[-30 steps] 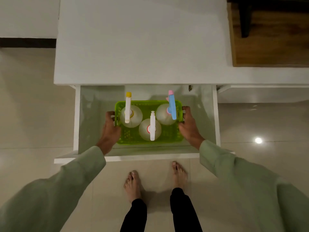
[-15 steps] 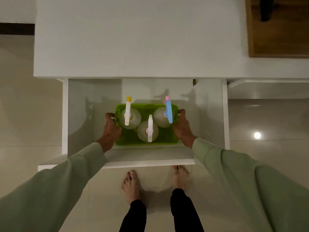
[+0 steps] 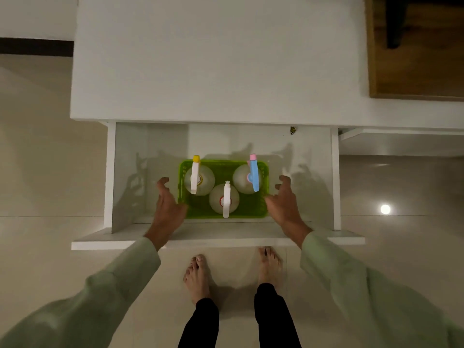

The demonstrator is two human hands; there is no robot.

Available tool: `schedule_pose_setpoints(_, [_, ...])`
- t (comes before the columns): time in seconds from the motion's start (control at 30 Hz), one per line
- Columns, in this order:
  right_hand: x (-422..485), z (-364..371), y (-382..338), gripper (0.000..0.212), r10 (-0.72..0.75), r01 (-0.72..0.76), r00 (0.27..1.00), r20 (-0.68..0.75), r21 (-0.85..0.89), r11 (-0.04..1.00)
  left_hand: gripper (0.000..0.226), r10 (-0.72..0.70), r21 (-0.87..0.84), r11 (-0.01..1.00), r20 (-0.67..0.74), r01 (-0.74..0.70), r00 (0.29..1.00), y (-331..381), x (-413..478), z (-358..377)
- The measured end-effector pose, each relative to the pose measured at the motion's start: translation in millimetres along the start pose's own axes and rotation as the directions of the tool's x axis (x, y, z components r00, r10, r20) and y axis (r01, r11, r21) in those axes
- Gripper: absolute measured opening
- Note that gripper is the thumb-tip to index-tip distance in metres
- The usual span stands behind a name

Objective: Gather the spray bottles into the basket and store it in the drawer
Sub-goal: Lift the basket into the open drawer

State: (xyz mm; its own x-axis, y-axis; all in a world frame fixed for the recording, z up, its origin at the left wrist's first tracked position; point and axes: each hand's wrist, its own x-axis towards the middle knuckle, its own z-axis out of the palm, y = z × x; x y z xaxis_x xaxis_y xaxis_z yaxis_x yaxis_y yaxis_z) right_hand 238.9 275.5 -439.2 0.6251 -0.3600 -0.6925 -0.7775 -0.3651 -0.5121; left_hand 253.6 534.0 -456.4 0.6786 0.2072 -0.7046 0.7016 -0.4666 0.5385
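Now both hands, left [image 3: 167,202] and right [image 3: 283,200], hover spread and empty beside the slotted green plastic basket [image 3: 200,209] of round bottles, drawer [image 3: 109,177] walls well apart.

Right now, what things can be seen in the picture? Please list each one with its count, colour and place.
basket: 1, green, on the floor of the open drawer, near its front
spray bottles: 3, pale bodies, upright in the basket; yellow-tipped head rear left, all-white head front middle, blue head with pink tip rear right
drawer: 1, white, pulled out under the cabinet top
cabinet top: 1, white, above the drawer
wooden surface: 1, brown, top right corner
floor: pale glossy tiles, a light reflected at right
left hand: open, beside the basket's left end
right hand: open, beside the basket's right end
sleeves: 2, light green
feet: 2, bare, below the drawer front
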Motion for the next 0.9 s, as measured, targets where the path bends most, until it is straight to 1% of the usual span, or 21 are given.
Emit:
schedule_pose_setpoints(0.03, [-16.0, -4.0, -0.8, 0.064, -0.06, 0.06, 0.998, -0.01, -0.041, 0.997, 0.071, 0.049, 0.035, 0.998, -0.026, -0.049, 0.998, 1.7, -16.0, -5.9])
schedule_pose_setpoints(0.1, [-50.1, -8.6, 1.1, 0.048, -0.235, 0.223, 0.971, -0.041, -0.193, 0.955, 0.056, 0.226, 0.137, 0.966, -0.051, -0.218, 0.973, 2.7, -53.5, -12.6])
schedule_pose_setpoints(0.13, [-66.3, -10.1, 2.9, 0.04, -0.338, 0.311, 0.94, -0.053, -0.274, 0.91, 0.048, 0.322, 0.179, 0.933, -0.028, -0.313, 0.946, 3.5, -74.1, -14.0])
schedule_pose_setpoints(0.17, [-79.3, -10.6, 5.6, 0.034, -0.434, 0.397, 0.9, -0.037, -0.343, 0.852, 0.044, 0.395, 0.214, 0.895, 0.027, -0.391, 0.918, 4.3, -92.9, -13.7])
schedule_pose_setpoints(0.2, [-91.3, -10.3, 8.4, 0.034, -0.508, 0.475, 0.861, 0.022, -0.391, 0.788, 0.043, 0.442, 0.263, 0.853, 0.098, -0.452, 0.892, 2.9, -108.0, -13.6])
schedule_pose_setpoints(0.23, [-99.7, -9.0, 11.8, 0.037, -0.549, 0.541, 0.828, 0.115, -0.426, 0.725, 0.045, 0.47, 0.337, 0.798, 0.171, -0.5, 0.866, -0.4, -118.0, -12.4])
schedule_pose_setpoints(0.27, [-104.7, -7.8, 16.5, 0.042, -0.56, 0.594, 0.797, 0.225, -0.459, 0.661, 0.047, 0.481, 0.434, 0.725, 0.237, -0.535, 0.844, -4.7, -122.6, -10.2])
schedule_pose_setpoints(0.33, [-104.8, -4.8, 28.4, 0.045, -0.549, 0.671, 0.735, 0.398, -0.541, 0.507, 0.051, 0.48, 0.616, 0.556, 0.312, -0.559, 0.82, -11.7, -121.9, -7.4])
schedule_pose_setpoints(0.4, [-98.2, -1.9, 37.4, 0.036, -0.565, 0.707, 0.684, 0.461, -0.608, 0.36, 0.053, 0.499, 0.694, 0.441, 0.338, -0.569, 0.798, -14.0, -116.6, -7.4])
schedule_pose_setpoints(0.47, [-91.3, 1.8, 42.4, 0.025, -0.602, 0.704, 0.647, 0.468, -0.669, 0.237, 0.051, 0.534, 0.719, 0.348, 0.375, -0.601, 0.758, -18.5, -111.4, -6.5])
schedule_pose_setpoints(0.5, [-88.6, 3.8, 44.0, 0.021, -0.631, 0.694, 0.629, 0.454, -0.694, 0.192, 0.049, 0.542, 0.732, 0.309, 0.39, -0.608, 0.744, -19.9, -109.1, -6.3])
schedule_pose_setpoints(0.57, [-84.6, 6.8, 45.8, 0.016, -0.682, 0.676, 0.601, 0.416, -0.719, 0.158, 0.046, 0.559, 0.752, 0.268, 0.388, -0.602, 0.733, -19.6, -105.5, -6.0])
schedule_pose_setpoints(0.7, [-76.1, 8.5, 38.5, 0.014, -0.732, 0.649, 0.582, 0.353, -0.744, 0.157, 0.048, 0.593, 0.771, 0.244, 0.362, -0.589, 0.719, -8.0, -96.4, -6.6])
schedule_pose_setpoints(0.8, [-67.5, 6.7, 22.0, 0.014, -0.749, 0.626, 0.584, 0.313, -0.761, 0.17, 0.051, 0.606, 0.782, 0.261, 0.324, -0.566, 0.727, 6.9, -87.1, -9.0])
schedule_pose_setpoints(0.87, [-60.9, 5.8, 9.1, 0.015, -0.758, 0.614, 0.59, 0.278, -0.764, 0.197, 0.051, 0.63, 0.789, 0.291, 0.267, -0.541, 0.729, 17.0, -80.1, -9.4])
schedule_pose_setpoints(0.9, [-57.2, 4.1, 2.4, 0.019, -0.768, 0.607, 0.59, 0.248, -0.763, 0.221, 0.048, 0.657, 0.791, 0.31, 0.223, -0.528, 0.72, 22.5, -76.5, -8.7])
